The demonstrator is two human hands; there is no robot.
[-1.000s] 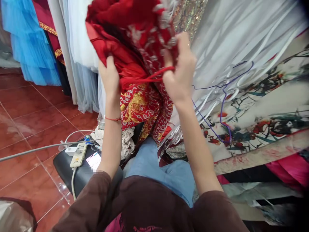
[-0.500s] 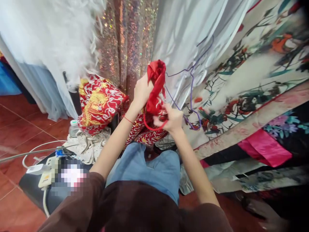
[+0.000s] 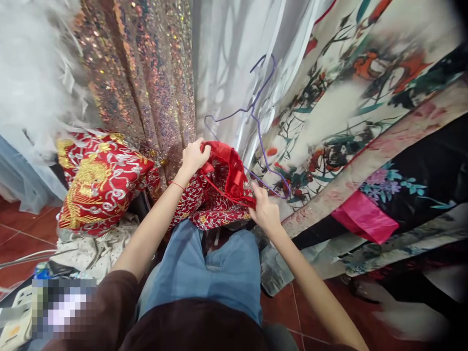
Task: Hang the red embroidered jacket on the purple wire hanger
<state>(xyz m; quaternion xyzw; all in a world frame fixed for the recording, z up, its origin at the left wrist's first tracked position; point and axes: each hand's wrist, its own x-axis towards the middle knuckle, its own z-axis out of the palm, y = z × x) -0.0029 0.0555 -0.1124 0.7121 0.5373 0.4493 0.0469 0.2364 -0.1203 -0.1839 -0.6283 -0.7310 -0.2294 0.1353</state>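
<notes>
Between my hands spreads a red garment (image 3: 188, 197) with silver and gold embroidery, held over my lap with its gathered red satin edge (image 3: 234, 175) facing up. My left hand (image 3: 195, 158) pinches the far left end of that edge. On the right, my right hand (image 3: 265, 209) grips the other end, its fingers partly hidden by the cloth. A thin red cord or strap (image 3: 223, 192) runs across the opening from one side to the other. Just beyond the garment is a purple wire hanger (image 3: 260, 141), touched by neither hand.
Sequined cloth (image 3: 146, 73) and white sheer fabric (image 3: 223, 63) hang in front. Floral fabric (image 3: 329, 136) slopes along the right. At left lie a red and gold embroidered bundle (image 3: 98, 180), whitish dotted cloth (image 3: 104, 248) and a power strip (image 3: 18, 312). Red tiles (image 3: 29, 239) cover the floor.
My hands have moved apart and lower, spreading the bunched red edge into a wide opening. The view has shifted to the right.
</notes>
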